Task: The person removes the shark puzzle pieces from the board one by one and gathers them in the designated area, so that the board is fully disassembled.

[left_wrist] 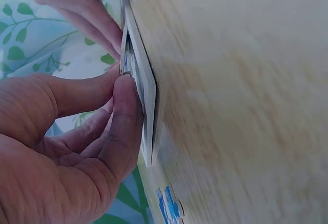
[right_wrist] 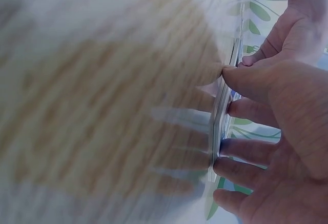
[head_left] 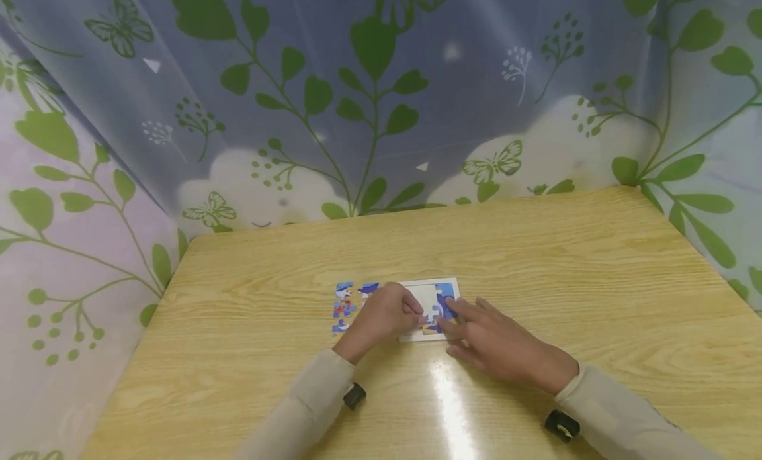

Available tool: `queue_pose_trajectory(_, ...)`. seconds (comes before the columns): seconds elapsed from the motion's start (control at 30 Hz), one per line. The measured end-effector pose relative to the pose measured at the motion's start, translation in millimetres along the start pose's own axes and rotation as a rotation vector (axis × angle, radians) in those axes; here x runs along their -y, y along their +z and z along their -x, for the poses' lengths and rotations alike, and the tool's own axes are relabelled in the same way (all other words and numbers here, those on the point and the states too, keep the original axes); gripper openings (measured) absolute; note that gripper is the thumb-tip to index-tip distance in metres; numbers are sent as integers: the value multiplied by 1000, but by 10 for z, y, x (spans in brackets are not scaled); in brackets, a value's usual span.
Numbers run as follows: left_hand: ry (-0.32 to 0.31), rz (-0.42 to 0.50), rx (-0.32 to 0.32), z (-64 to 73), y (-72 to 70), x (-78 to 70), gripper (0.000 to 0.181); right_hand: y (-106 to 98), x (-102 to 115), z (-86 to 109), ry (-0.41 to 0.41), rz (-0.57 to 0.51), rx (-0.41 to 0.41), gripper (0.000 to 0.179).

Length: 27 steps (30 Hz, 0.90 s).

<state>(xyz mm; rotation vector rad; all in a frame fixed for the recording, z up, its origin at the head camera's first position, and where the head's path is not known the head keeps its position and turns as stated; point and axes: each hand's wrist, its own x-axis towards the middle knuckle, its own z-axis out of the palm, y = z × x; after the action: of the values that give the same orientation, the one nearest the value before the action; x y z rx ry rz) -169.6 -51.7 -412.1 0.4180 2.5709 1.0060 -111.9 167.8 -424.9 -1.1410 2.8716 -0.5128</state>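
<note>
A shallow white puzzle tray (head_left: 428,280) lies flat on the wooden table, with joined blue puzzle pieces (head_left: 445,306) along its right side. My left hand (head_left: 387,312) reaches over the tray's left part, thumb and forefinger pinching a small puzzle piece (head_left: 429,328) low in the tray; the fingers hide most of it. From the right, my right hand (head_left: 500,344) rests at the tray's right edge. Its fingers are extended, fingertips (right_wrist: 221,163) on the rim and the pieces there, and its thumb touches the near edge.
Left of the tray, loose puzzle pieces (head_left: 342,308) lie in a column, and another piece (head_left: 368,288) shows partly behind my left hand. The wooden table (head_left: 238,380) reaches back to a leaf-patterned curtain (head_left: 297,116). A black wrist strap (head_left: 354,396) is on the left sleeve.
</note>
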Motion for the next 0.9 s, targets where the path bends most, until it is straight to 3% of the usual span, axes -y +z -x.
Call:
queue_pose_trajectory(0.23, -25, 54, 21, 21, -57, 25, 6, 13, -12, -11, -10, -16, 11, 49)
queue_pose_trajectory(0.47, -16, 41, 12, 74, -164, 78, 5, -19, 8, -12, 14, -29, 25, 50)
queue_pose_trajectory(0.67, 9, 90, 6, 161, -307, 187, 5, -50, 6, 7, 6, -19, 14, 50)
queue_pose_trajectory(0.9, -14, 128, -20, 283, -439, 356, 5, -56, 5, 12, -2, -29, 14, 48)
